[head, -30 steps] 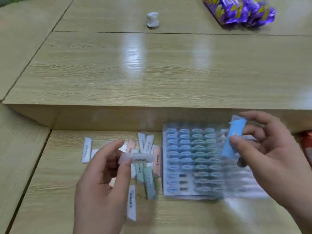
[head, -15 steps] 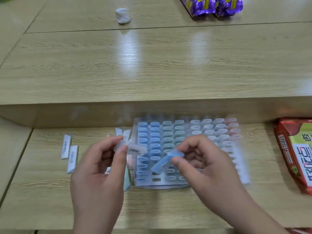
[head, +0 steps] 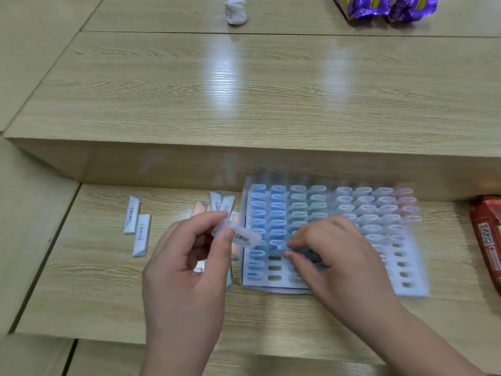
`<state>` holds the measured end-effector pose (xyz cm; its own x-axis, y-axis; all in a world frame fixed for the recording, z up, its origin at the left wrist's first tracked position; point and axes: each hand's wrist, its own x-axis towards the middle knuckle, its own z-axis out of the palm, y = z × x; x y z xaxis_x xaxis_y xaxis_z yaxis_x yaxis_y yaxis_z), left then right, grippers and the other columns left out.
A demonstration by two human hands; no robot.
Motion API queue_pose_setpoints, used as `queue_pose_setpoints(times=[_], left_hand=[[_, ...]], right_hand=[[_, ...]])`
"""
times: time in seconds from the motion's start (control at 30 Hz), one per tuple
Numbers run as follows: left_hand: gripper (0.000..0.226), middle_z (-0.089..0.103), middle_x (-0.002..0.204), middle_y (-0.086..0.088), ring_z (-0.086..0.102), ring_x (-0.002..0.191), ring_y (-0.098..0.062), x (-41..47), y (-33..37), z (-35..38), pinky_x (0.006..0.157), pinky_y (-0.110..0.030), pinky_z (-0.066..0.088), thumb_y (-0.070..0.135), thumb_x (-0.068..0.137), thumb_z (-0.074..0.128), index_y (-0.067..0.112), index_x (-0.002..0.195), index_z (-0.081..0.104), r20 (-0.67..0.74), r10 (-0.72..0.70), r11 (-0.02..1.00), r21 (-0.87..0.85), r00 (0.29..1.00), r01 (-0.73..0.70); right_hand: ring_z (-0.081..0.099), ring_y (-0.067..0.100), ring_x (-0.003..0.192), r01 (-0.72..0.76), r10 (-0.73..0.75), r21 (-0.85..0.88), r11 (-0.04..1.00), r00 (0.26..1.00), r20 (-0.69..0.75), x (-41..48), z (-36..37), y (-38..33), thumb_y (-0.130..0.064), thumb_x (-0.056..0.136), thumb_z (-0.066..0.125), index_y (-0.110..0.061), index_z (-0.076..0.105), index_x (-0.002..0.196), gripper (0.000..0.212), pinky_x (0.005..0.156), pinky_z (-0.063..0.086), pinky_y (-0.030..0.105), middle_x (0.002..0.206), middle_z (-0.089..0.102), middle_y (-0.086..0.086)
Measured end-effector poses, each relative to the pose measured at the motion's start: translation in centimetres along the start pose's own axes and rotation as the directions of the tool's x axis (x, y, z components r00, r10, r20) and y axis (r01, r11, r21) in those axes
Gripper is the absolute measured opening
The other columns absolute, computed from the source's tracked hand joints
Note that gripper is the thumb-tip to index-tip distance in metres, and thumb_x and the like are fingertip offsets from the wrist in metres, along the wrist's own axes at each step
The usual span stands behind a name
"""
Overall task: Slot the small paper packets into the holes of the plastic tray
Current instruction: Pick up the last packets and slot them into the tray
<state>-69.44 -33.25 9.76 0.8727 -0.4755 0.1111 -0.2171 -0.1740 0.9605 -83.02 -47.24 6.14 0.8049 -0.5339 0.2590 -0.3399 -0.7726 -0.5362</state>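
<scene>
Wooden table point(head: 271, 109), left hand point(head: 187, 270) pinching white packet point(head: 245, 237), right hand point(head: 341, 256) fingers pressing blue packet point(head: 283, 249) into tray point(head: 412, 291)

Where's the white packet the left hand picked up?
The white packet is pinched in the left hand, held above the table just off the plastic tray's left edge.

Head-worn camera looks forward and down, close over the desk point(head: 271, 316).

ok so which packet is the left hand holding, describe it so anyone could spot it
Start at the plastic tray, then look just off its left edge. The left hand pinches a white packet above the table; unlike the other loose packets, it is lifted.
</scene>
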Motion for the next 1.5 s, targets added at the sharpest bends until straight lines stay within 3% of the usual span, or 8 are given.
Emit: queue_pose_setpoints(times=[0.57, 0.8, 0.97, 1.07, 1.13, 1.23, 1.4, 1.5], left_hand=[[0.023, 0.073, 0.097, 0.013, 0.07, 0.091, -0.013, -0.1, -0.2, -0.4, 0.075, -0.012, 0.051, 0.027, 0.084, 0.069, 0.045, 0.098, 0.072, 0.055, -0.004, 1.0, -0.027, 0.998, 0.006], [0.028, 0.072, 0.096, 0.014, 0.07, 0.087, -0.008, 0.0, -0.2, -0.2, 0.073, -0.013, 0.052, 0.023, 0.084, 0.071, 0.046, 0.098, 0.073, 0.054, 0.009, 1.0, -0.029, 0.999, -0.007], [0.022, 0.071, 0.099, 0.017, 0.07, 0.086, -0.011, 0.0, 0.4, 0.6, 0.086, -0.026, 0.056, 0.026, 0.089, 0.074, 0.044, 0.102, 0.074, 0.1, 0.052, 0.999, -0.011, 0.994, -0.052], [0.031, 0.073, 0.094, 0.012, 0.071, 0.082, -0.011, -0.4, 1.3, 2.1, 0.088, -0.004, 0.043, 0.018, 0.085, 0.069, 0.041, 0.104, 0.075, 0.18, 0.123, 0.992, -0.013, 0.976, -0.123], [0.035, 0.075, 0.093, 0.008, 0.073, 0.082, -0.011, -1.0, 1.8, 3.4, 0.09, 0.002, 0.037, 0.015, 0.085, 0.069, 0.04, 0.108, 0.074, 0.23, 0.138, 0.99, -0.047, 0.963, -0.131], [0.031, 0.076, 0.098, 0.009, 0.074, 0.085, -0.011, -1.6, 2.3, 5.1, 0.084, -0.007, 0.048, 0.022, 0.089, 0.066, 0.038, 0.115, 0.07, 0.277, 0.12, 0.986, -0.149, 0.953, -0.081], [0.021, 0.066, 0.102, 0.022, 0.065, 0.091, -0.002, -2.0, 1.3, 6.9, 0.072, -0.006, 0.045, 0.023, 0.091, 0.063, 0.036, 0.103, 0.073, 0.38, 0.2, 0.963, 0.093, 0.903, -0.253], [0.02, 0.064, 0.102, 0.02, 0.062, 0.087, 0.002, -2.6, 0.9, 8.4, 0.075, -0.009, 0.044, 0.028, 0.092, 0.06, 0.028, 0.104, 0.076, 0.426, 0.238, 0.94, 0.126, 0.873, -0.317]], right_hand=[[0.057, 0.013, 0.089, -0.018, 0.019, 0.014, 1.0, 0.998, -0.057, -0.4, 0.8, 0.1, -0.025, 0.085, 0.074, -0.025, 0.063, 0.086, 0.011, 0.059, 0.053, 0.037, 0.089, 0.064, -0.017], [0.052, 0.015, 0.092, 0.092, -0.087, -0.105, 0.99, 0.995, 0.049, 0.0, 0.9, 0.0, -0.038, 0.093, 0.059, -0.024, 0.07, 0.086, 0.018, 0.067, 0.048, 0.031, 0.093, 0.06, -0.014], [0.057, 0.001, 0.098, -0.064, 0.068, 0.182, 0.981, 0.998, -0.012, 0.3, -0.7, -1.0, -0.049, 0.09, 0.059, -0.036, 0.064, 0.113, 0.027, 0.079, 0.045, 0.016, 0.104, 0.061, -0.026], [0.063, 0.008, 0.095, -0.057, 0.086, 0.369, 0.927, 0.994, -0.061, 0.2, -1.9, -1.8, -0.042, 0.088, 0.065, -0.041, 0.058, 0.124, 0.036, 0.072, 0.048, 0.014, 0.108, 0.064, -0.022], [0.064, 0.007, 0.086, -0.023, 0.071, 0.36, 0.933, 0.99, -0.122, -0.1, -2.6, -1.6, -0.036, 0.089, 0.066, -0.042, 0.058, 0.124, 0.036, 0.068, 0.048, 0.015, 0.103, 0.064, -0.021], [0.063, 0.008, 0.08, -0.059, 0.126, 0.33, 0.942, 0.974, -0.187, -1.1, -4.5, 0.0, -0.029, 0.086, 0.073, -0.048, 0.056, 0.127, 0.049, 0.067, 0.05, 0.014, 0.098, 0.061, -0.022], [0.069, 0.004, 0.079, -0.197, 0.333, 0.406, 0.892, 0.895, -0.298, -3.5, -8.2, 4.9, -0.022, 0.088, 0.072, -0.039, 0.063, 0.108, 0.027, 0.064, 0.056, 0.022, 0.097, 0.068, -0.021], [0.066, -0.005, 0.085, -0.246, 0.353, 0.327, 0.913, 0.877, -0.325, -4.3, -9.6, 6.8, -0.023, 0.084, 0.064, -0.04, 0.06, 0.101, 0.025, 0.067, 0.049, 0.007, 0.099, 0.065, -0.035]])
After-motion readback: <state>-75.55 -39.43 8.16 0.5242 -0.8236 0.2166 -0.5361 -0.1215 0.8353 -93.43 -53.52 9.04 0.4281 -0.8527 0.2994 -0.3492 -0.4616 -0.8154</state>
